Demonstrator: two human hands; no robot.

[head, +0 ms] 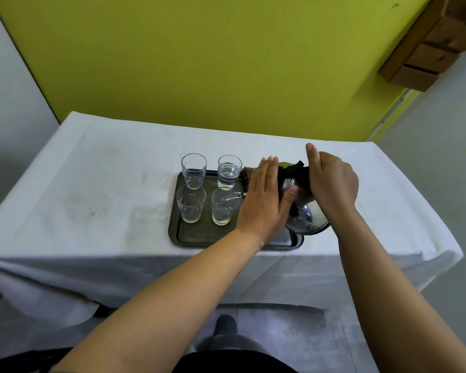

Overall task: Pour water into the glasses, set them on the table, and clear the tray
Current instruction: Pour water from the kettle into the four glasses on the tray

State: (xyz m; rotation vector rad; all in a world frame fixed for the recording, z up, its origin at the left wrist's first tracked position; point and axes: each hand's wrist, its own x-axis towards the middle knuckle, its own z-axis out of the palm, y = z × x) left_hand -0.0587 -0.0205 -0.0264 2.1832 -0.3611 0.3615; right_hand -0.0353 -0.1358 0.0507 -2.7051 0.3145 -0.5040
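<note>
Here the right hand (pixel 331 184), grip clamped on the kettle (pixel 300 208), fills the five-o'clock glass (pixel 223 205); left hand (pixel 264 200), fingers flat, steadies it. Tilt slowly.

Both forearms are bare to the elbow, with dark clothing (pixel 234 363) at the waist.

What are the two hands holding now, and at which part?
The right hand grips the tilted kettle by its black handle; the left hand lies flat against its lid side.
</note>
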